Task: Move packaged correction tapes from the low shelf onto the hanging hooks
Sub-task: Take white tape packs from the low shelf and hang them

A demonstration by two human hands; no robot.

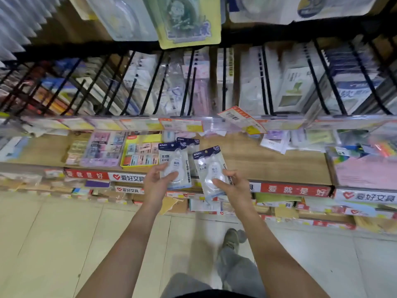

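Partly, third correction tape pack [191, 145] hidden behind left-held pack [173, 160].

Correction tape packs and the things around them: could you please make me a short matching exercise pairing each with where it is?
Things:
1. left-hand pack
2. right-hand pack
3. yellow tray
4. tilted price tag

Places:
A. on the wooden shelf, left of the packs
B. held by the right hand
C. on the rail under the black hooks
D. held by the left hand

Pairs: 1-D, 2-B, 3-A, 4-C
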